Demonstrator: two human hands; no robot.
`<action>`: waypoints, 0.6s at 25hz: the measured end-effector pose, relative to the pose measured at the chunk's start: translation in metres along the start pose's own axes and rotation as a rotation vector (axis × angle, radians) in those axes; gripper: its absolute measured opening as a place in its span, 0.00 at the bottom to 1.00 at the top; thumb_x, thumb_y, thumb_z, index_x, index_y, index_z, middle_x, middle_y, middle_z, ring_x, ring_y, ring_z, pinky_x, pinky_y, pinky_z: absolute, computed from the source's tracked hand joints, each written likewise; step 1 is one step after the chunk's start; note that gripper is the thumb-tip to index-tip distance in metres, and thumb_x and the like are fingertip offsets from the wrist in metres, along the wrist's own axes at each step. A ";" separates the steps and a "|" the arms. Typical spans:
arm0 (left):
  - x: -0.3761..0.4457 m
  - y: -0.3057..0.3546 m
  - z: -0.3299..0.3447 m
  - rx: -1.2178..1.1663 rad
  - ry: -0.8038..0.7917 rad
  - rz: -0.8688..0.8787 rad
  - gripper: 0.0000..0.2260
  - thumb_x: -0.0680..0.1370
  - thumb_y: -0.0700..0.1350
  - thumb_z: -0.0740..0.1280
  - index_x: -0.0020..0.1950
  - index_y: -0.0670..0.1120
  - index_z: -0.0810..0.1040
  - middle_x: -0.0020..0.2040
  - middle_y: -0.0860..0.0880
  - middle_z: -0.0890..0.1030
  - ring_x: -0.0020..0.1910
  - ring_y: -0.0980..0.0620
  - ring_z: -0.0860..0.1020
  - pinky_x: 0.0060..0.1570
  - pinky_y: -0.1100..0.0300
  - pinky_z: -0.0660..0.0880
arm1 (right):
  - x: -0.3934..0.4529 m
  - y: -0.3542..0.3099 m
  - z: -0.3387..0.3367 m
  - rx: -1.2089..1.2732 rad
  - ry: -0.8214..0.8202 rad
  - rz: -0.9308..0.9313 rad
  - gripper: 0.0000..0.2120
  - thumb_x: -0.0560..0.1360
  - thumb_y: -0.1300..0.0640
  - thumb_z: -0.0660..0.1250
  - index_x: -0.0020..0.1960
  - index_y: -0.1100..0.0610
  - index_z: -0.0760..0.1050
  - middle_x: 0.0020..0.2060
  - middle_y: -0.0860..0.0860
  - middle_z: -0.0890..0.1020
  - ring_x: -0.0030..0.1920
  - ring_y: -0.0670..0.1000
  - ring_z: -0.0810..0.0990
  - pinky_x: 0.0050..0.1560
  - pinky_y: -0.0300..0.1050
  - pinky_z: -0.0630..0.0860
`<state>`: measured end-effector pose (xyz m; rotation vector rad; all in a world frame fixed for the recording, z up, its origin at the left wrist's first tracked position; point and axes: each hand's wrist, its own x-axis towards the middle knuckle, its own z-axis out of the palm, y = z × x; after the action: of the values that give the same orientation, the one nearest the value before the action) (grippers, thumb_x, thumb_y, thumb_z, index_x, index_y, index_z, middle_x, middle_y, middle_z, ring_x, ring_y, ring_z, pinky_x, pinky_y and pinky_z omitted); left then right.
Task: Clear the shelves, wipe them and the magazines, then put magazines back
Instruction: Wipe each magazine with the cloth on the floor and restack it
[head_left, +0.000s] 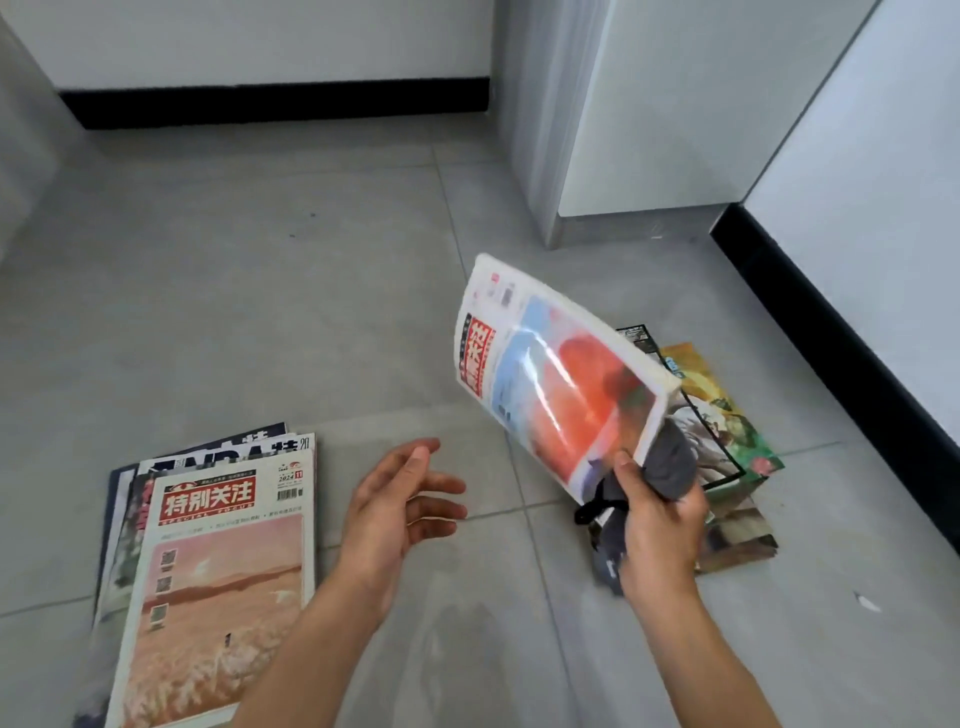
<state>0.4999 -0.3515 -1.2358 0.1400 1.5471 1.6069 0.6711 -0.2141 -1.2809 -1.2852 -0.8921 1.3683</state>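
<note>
My right hand (660, 525) grips the lower corner of a magazine (556, 374) with a red and blue cover, together with a dark grey cloth (672, 465). The magazine is lifted off the floor and tilted up to the left. My left hand (402, 499) hovers empty beside it, palm turned inward, fingers relaxed. A stack of magazines (218, 561) lies on the floor at the left, its top cover showing a red title and a pinkish field. Another pile of magazines (727, 426) lies on the floor behind my right hand, partly hidden by it.
The grey tiled floor (260, 286) spreads between the two piles. A white cabinet (649, 130) stands at the back right, beside a white wall with a black skirting board (831, 332). More black skirting (275, 104) runs along the far wall.
</note>
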 end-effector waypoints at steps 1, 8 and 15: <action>0.001 -0.006 -0.001 0.046 0.052 0.005 0.08 0.82 0.43 0.61 0.56 0.45 0.79 0.39 0.42 0.82 0.31 0.48 0.80 0.33 0.58 0.76 | 0.012 -0.007 -0.004 0.075 0.057 0.095 0.11 0.73 0.63 0.75 0.53 0.55 0.79 0.47 0.51 0.85 0.42 0.54 0.83 0.39 0.47 0.80; 0.000 -0.044 -0.010 0.278 0.074 -0.078 0.07 0.80 0.37 0.65 0.51 0.46 0.81 0.39 0.43 0.83 0.32 0.49 0.80 0.35 0.57 0.76 | 0.041 -0.008 -0.036 -0.035 0.287 0.408 0.13 0.74 0.58 0.75 0.52 0.56 0.72 0.39 0.55 0.79 0.14 0.48 0.66 0.19 0.34 0.63; 0.008 -0.063 -0.025 0.375 0.211 -0.091 0.08 0.77 0.36 0.66 0.48 0.49 0.80 0.43 0.46 0.82 0.38 0.49 0.80 0.39 0.56 0.75 | -0.032 0.037 -0.060 0.001 0.353 0.487 0.19 0.74 0.60 0.74 0.63 0.61 0.76 0.52 0.61 0.82 0.40 0.57 0.81 0.33 0.46 0.77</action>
<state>0.5106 -0.3747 -1.2986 0.1043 1.9803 1.2790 0.7202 -0.2598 -1.3184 -1.7508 -0.3456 1.4364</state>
